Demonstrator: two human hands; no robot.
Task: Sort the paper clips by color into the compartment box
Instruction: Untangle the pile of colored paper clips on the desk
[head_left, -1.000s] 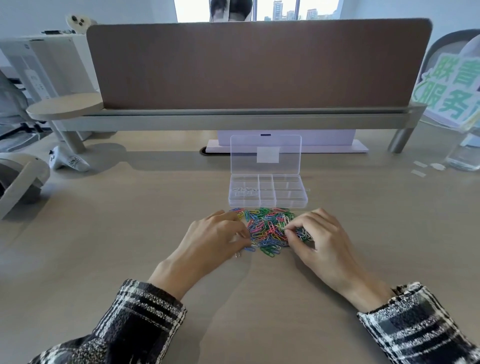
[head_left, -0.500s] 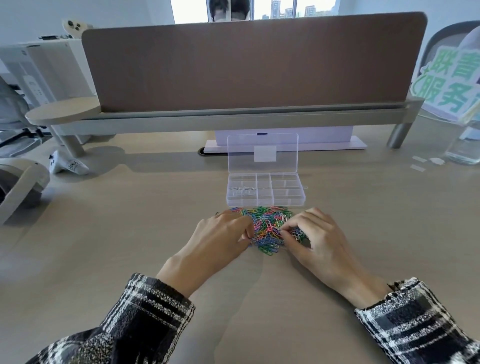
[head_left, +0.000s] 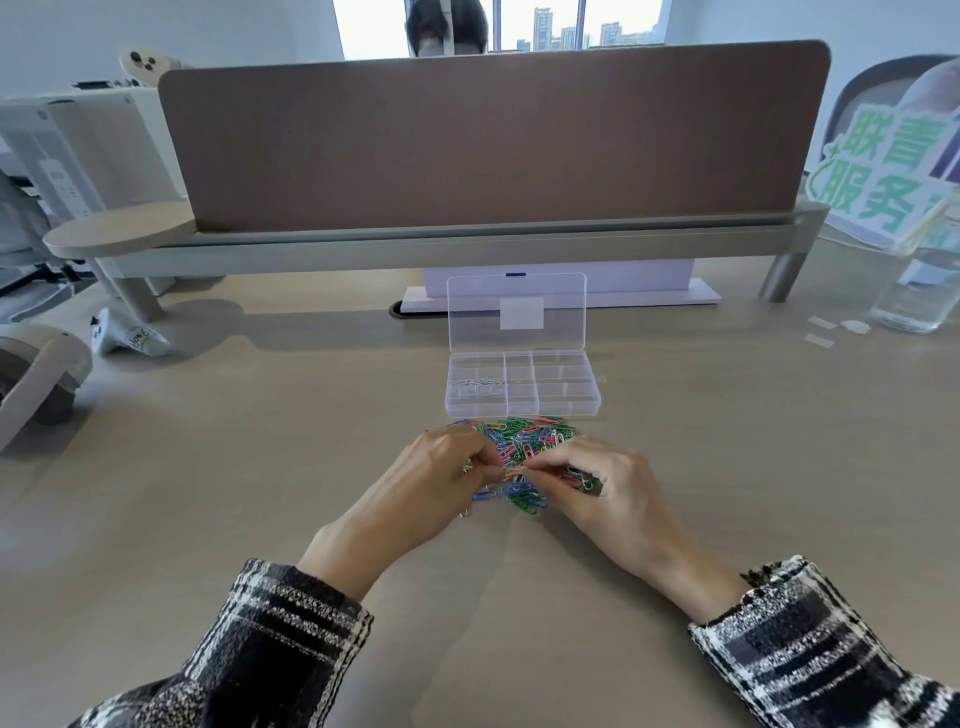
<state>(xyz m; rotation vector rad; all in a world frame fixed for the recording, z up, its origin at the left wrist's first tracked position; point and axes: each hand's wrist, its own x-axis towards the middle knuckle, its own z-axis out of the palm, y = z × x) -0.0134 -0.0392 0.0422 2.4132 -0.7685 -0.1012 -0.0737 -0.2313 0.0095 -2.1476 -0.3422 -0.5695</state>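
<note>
Paper clips (head_left: 524, 441) lie heaped on the counter (head_left: 260, 467) at frame centre, just below the open compartment box (head_left: 522, 387). The left hand (head_left: 441, 483) and right hand (head_left: 608, 486) each pinch clips in a closed fingertip grip at the heap's lower edge. Step judged: picking. Next move calls for isolating one colour and carrying it to its compartment.

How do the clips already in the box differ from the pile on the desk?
The boxed clips look silvery; the pile mixes green, blue and pink. The boxed clips are few, in a left compartment; the pile is large, loose on the desk in front of the box. Both are paper clips.
</note>
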